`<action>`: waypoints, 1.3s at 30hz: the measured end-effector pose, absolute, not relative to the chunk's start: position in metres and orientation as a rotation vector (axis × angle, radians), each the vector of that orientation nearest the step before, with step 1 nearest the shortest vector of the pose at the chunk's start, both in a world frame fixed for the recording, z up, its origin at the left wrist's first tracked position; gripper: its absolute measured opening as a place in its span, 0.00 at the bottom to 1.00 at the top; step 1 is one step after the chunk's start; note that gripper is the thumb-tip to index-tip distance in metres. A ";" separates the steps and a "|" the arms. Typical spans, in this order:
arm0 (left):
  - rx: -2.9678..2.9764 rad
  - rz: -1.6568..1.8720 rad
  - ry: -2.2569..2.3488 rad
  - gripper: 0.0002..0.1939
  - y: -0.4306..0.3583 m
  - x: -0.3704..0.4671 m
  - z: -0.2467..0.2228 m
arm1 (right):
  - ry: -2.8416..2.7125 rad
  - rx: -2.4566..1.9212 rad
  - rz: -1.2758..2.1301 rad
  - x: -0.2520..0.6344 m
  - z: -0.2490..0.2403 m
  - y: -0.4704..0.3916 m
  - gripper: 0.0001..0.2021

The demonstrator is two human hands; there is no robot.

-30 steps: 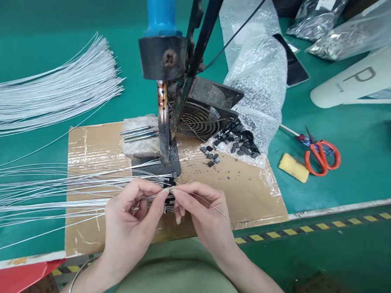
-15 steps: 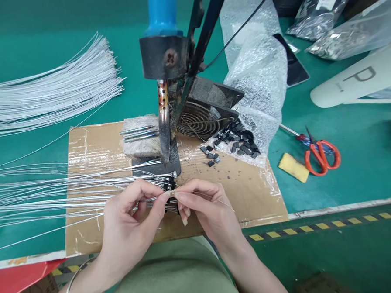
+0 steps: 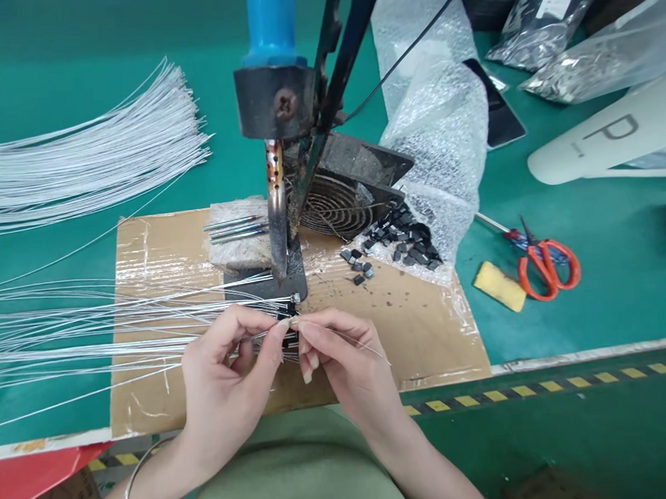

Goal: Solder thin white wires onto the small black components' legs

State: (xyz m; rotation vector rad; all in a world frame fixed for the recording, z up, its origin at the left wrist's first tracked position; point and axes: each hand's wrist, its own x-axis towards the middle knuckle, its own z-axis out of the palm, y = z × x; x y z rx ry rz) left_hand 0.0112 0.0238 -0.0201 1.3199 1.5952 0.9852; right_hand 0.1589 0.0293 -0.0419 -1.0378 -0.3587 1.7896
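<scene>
"What does the right hand [image 3: 353,356] do?"
"It pinches a thin wire [image 3: 370,347] that runs over it, toward the near right."
"And the left hand [image 3: 222,382]?"
"Thumb and finger press together, just left; what's between is hidden. Black bits [image 3: 419,236] lie farther right."
</scene>
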 end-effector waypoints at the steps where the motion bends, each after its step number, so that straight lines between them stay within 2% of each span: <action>1: 1.316 0.996 1.598 0.05 0.023 0.012 -0.021 | -0.347 -1.032 1.785 0.158 -0.042 0.029 0.05; 28: 1.531 0.902 1.645 0.06 0.026 0.008 -0.015 | -0.443 -1.101 1.862 0.167 -0.040 0.036 0.07; 39: 1.311 1.021 1.616 0.05 0.023 0.014 -0.022 | -0.375 -1.062 1.822 0.162 -0.040 0.031 0.06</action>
